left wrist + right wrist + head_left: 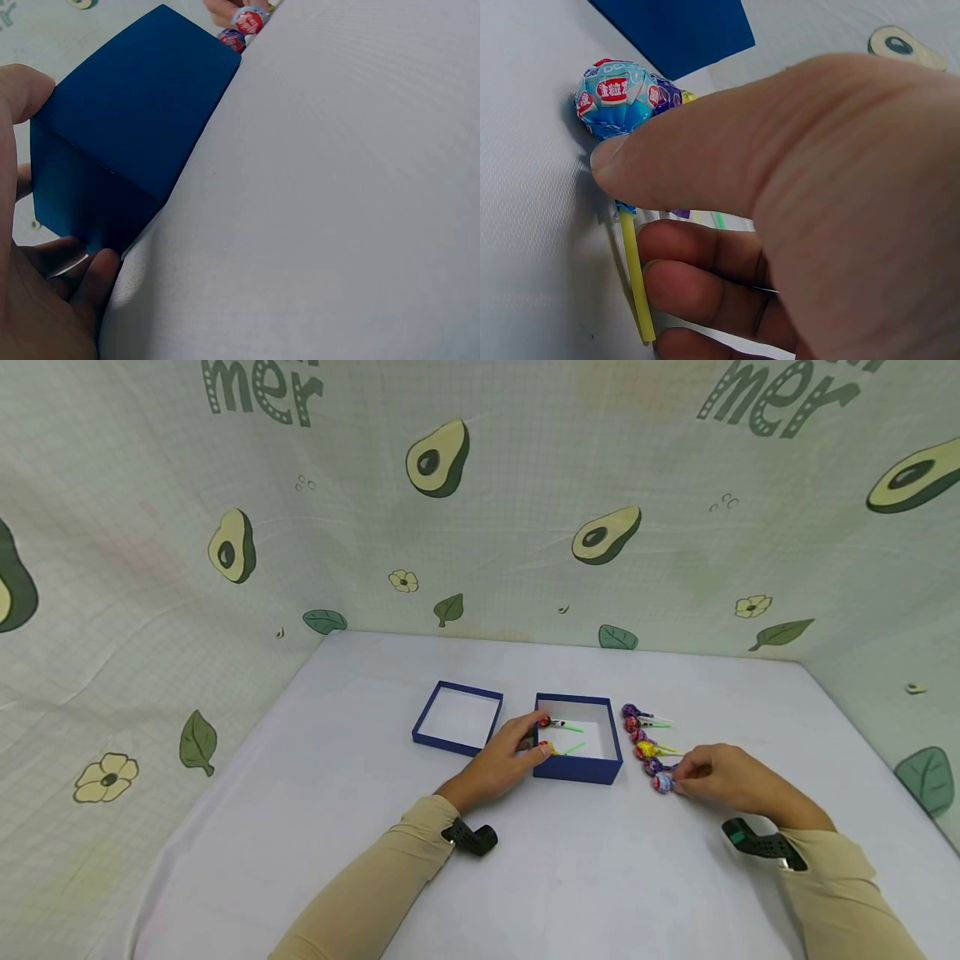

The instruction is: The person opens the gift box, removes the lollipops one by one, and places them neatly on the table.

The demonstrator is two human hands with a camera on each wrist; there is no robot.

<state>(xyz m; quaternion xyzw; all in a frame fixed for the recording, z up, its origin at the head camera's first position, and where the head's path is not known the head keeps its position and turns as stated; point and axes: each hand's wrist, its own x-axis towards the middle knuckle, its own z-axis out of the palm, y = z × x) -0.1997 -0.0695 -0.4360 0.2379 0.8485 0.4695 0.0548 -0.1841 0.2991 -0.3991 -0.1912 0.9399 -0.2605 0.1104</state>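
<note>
My right hand [723, 781] pinches a blue-wrapped lollipop [615, 97] just below its candy head, at the front end of a row. Its yellow stick [636, 274] points back toward the palm. Several more lollipops [632, 724] lie behind it in a line, heads to the left. A blue box [577, 770] with a white inside stands without its lid to the left of the row. My left hand [501, 764] grips this box at its left front corner, thumb at the rim and fingers along the side wall. Inside lie a red lollipop [545, 722] and a yellow-and-red lollipop [551, 747].
The box's lid [457, 714], blue-edged with a white inside, lies upturned left of the box. A white cloth covers the table [360, 810]. Behind it hangs a pale curtain [517, 527] printed with avocados, leaves and flowers.
</note>
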